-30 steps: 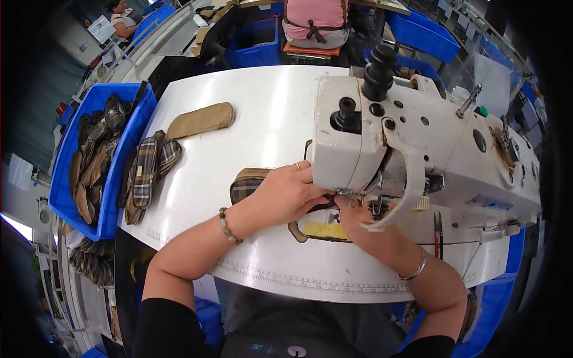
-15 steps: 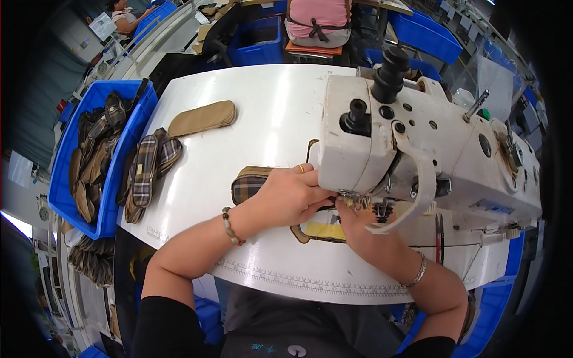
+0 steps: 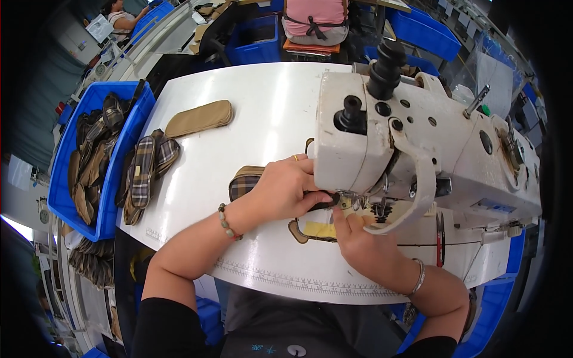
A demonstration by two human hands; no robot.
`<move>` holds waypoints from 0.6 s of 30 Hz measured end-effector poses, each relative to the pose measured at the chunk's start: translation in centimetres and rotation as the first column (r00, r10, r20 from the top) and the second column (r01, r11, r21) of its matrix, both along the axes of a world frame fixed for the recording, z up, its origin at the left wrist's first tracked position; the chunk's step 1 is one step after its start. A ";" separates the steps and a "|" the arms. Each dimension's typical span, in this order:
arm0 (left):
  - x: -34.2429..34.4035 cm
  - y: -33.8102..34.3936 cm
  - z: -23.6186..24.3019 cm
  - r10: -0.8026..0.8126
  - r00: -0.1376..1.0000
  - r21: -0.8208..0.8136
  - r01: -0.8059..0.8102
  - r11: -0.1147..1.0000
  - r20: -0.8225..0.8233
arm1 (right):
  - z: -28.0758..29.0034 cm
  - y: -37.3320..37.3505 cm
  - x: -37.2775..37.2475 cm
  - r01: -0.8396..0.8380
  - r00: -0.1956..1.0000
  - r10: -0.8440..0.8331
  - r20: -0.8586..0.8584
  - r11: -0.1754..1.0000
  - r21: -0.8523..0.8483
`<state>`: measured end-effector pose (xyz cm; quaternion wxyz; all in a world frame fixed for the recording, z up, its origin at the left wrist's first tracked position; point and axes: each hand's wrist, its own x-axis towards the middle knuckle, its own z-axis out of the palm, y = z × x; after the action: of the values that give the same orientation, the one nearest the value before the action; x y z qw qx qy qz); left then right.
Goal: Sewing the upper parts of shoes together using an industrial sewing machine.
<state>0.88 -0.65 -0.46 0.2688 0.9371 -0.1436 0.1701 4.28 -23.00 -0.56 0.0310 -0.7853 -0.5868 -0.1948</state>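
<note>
Glossy white table (image 3: 262, 119), plaid cloth piece (image 3: 246, 181), plastic bin (image 3: 128, 128)

head view: worn on the person's head, facing steeply down, close over the sewing machine (image 3: 418, 143) and white table (image 3: 262, 119).

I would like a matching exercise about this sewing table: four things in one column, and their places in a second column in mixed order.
Things:
1. tan pouch
2. blue bin
3. plaid piece
4. sewing machine

Places:
A. under the left hand
B. alone on the far part of the white table
C. at the table's left edge, full of pieces
D. on the table's right part, above both hands

Pairs: 1-B, 2-C, 3-A, 4-D
</note>
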 end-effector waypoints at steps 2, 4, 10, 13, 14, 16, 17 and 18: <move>0.1 0.1 -0.1 -0.005 1.000 -0.010 0.005 1.000 -0.015 | -0.8 -0.1 0.2 0.018 0.999 -0.018 0.037 1.000 0.003; 0.0 0.1 -0.1 -0.006 1.000 -0.001 0.006 1.000 -0.007 | -1.3 -0.1 0.5 0.034 0.997 -0.034 0.074 0.999 0.007; -0.1 0.0 0.0 -0.029 0.999 0.060 0.030 0.998 -0.019 | -1.4 0.2 0.8 0.052 0.996 -0.052 0.068 0.999 0.007; 0.0 0.0 0.2 -0.038 0.999 0.075 0.037 0.996 0.007 | -1.4 0.1 0.9 0.008 0.999 -0.007 0.038 1.000 -0.010; 0.0 -0.1 0.3 -0.032 0.999 0.070 0.031 0.997 0.022 | -1.4 0.1 0.9 0.001 1.000 -0.001 0.009 1.000 -0.005; 0.0 0.0 0.2 -0.039 0.999 0.044 0.039 0.998 -0.001 | -1.0 0.2 0.8 -0.006 1.000 0.006 -0.021 1.000 -0.001; 0.0 0.0 0.2 -0.045 0.999 0.019 0.046 0.999 -0.023 | -0.5 0.2 0.8 -0.023 1.000 0.023 0.005 0.999 -0.033; 0.0 0.0 0.1 -0.045 0.999 0.019 0.045 0.999 -0.024 | -0.2 0.2 0.8 -0.040 0.999 0.042 0.030 0.997 -0.064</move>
<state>0.90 -0.64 -0.35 0.2649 0.9382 -0.1631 0.1518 5.10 -22.84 -0.79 0.0009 -0.7705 -0.6092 -0.1878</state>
